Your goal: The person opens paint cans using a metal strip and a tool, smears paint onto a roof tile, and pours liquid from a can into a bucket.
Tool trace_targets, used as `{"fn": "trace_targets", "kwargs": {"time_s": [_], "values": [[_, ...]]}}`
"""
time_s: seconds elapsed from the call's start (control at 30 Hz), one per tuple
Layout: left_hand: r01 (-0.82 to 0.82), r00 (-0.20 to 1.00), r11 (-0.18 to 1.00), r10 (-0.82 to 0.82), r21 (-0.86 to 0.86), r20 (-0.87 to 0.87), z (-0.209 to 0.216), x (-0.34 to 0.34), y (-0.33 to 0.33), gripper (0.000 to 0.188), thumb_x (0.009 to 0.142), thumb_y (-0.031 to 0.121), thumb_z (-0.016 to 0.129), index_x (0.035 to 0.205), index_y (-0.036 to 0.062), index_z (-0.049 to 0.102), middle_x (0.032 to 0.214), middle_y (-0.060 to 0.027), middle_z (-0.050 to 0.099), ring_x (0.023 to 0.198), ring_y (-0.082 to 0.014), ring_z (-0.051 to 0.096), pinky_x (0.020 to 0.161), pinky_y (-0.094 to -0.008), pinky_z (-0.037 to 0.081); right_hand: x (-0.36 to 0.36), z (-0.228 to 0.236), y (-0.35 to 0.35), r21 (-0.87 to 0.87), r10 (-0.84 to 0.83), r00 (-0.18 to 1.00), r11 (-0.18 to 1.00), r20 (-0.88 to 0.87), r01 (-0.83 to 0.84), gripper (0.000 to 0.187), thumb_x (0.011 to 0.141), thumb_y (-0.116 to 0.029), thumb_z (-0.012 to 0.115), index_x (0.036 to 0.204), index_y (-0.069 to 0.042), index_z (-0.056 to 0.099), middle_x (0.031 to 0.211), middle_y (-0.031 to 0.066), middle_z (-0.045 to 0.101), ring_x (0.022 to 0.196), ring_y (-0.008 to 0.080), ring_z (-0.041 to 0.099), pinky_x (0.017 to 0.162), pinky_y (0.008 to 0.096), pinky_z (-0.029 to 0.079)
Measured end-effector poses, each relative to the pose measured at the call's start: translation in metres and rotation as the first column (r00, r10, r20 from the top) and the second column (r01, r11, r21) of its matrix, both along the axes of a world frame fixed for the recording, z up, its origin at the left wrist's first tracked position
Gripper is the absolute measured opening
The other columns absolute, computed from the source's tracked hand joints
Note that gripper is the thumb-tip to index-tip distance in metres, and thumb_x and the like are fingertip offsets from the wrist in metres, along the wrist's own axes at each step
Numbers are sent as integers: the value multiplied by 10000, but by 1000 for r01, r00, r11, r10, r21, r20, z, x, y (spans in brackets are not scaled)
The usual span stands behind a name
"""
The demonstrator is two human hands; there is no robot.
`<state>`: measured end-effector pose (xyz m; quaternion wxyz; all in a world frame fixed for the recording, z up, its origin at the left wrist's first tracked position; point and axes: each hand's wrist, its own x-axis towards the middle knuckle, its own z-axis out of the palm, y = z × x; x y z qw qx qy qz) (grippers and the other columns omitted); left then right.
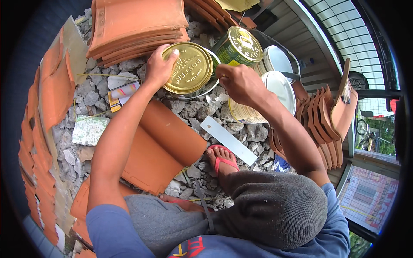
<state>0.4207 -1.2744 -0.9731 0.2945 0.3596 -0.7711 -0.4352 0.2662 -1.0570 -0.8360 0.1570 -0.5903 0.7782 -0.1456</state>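
A round paint can (189, 71) with an embossed gold lid is tilted toward me over the rubble. My left hand (159, 66) grips its left edge, the thumb lying on the lid and the other fingers around the rim. At the can's right side my right hand (241, 82) is closed in a fist, close to the pale wire handle; what is inside the fist is hidden. Just behind stands another paint can (244, 46), green with a gold lid. Beside my right wrist is a white-lidded pail (279, 91), and a second white pail (277, 60) is behind it.
Stacked orange roof tiles (137, 28) rise at the far left, with more tiles (318, 124) leaning at the right. A curved tile (163, 142) and a pale metal strip (230, 141) lie on broken concrete, near my foot (221, 161) in a red flip-flop.
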Motion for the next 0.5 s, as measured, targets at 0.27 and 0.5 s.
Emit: {"fn": "trace_targets", "kwargs": {"time_s": [0.27, 0.5], "values": [[-15, 998, 1000, 15, 4, 66, 2, 5, 0, 541, 1005, 493, 687, 1306, 44, 687, 1261, -223, 727, 1191, -394, 686, 1025, -451, 534, 14, 14, -22, 205, 229, 944, 962, -239, -181, 68, 903, -11, 607, 903, -22, 674, 777, 222, 700, 799, 428, 729, 703, 542, 575], [-49, 994, 999, 48, 13, 94, 6, -5, 5, 544, 1005, 507, 677, 1285, 42, 698, 1240, -224, 734, 1175, -397, 691, 1017, -454, 535, 21, 30, -59, 351, 300, 913, 916, -277, -195, 91, 794, 49, 645, 829, -5, 709, 756, 200, 692, 779, 409, 739, 642, 523, 584]]}}
